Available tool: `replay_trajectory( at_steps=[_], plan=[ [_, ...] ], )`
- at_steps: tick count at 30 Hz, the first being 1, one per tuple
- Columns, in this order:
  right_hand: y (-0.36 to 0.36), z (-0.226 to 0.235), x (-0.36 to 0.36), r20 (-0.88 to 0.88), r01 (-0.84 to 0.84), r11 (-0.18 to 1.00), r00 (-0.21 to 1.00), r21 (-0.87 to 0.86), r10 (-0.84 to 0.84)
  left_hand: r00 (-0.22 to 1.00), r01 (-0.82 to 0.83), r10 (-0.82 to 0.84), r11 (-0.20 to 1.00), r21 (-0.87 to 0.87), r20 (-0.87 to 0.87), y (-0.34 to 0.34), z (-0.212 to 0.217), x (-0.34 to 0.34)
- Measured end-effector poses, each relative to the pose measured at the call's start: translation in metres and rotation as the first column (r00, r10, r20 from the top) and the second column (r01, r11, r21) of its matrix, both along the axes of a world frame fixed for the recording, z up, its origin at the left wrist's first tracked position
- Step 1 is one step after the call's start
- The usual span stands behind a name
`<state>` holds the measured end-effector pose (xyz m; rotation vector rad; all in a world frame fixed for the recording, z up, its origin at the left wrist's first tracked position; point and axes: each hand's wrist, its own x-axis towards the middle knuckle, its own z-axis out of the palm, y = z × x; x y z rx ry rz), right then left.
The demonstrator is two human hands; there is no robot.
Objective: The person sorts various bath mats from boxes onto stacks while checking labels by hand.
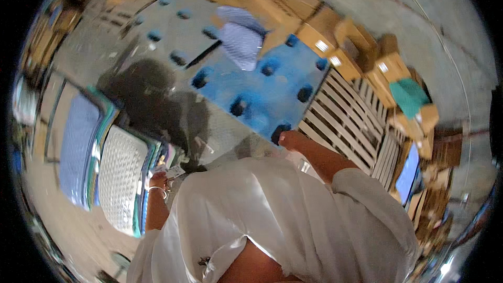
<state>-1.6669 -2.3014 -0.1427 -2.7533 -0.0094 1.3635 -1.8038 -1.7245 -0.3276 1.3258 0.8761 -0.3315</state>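
Note:
My left hand [158,180], with a pale band at the wrist, is at the near edge of a stack of folded quilted textiles. Its fingers are curled, and white paper tags [175,172] lie against them; what they grip is too blurred to make out. On top of that stack is a pale grey quilted piece [123,165]. Beside it, a second stack has a blue quilted piece [78,144] uppermost. My right hand [290,140] hangs in front of me over the near corner of a blue plastic pallet [251,86], fingers drawn in, nothing visible in them.
A crumpled light-blue cloth [241,44] lies across the pallet's far side, near a grey pallet [175,23]. Slatted wooden pallets [346,120] stand to the right. Cardboard boxes [317,34] line the back and right, with a green cloth [408,96] on some.

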Motion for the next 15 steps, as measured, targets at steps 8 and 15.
replay_trajectory(
  at_steps=[8, 15],
  plan=[
    [-0.196, -0.017, -0.138, 0.158, 0.339, 0.939, 0.932, -0.065, -0.326, 0.688, 0.675, -0.706, 0.708, 0.207, 0.17, -0.188, 0.047, 0.133],
    [-0.218, -0.059, -0.151, 0.061, 0.451, 0.875, 0.882, 0.173, -0.467, 0.775, 0.63, -0.632, 0.775, -0.057, -0.021, -0.315, 0.131, 0.237]
  ],
)
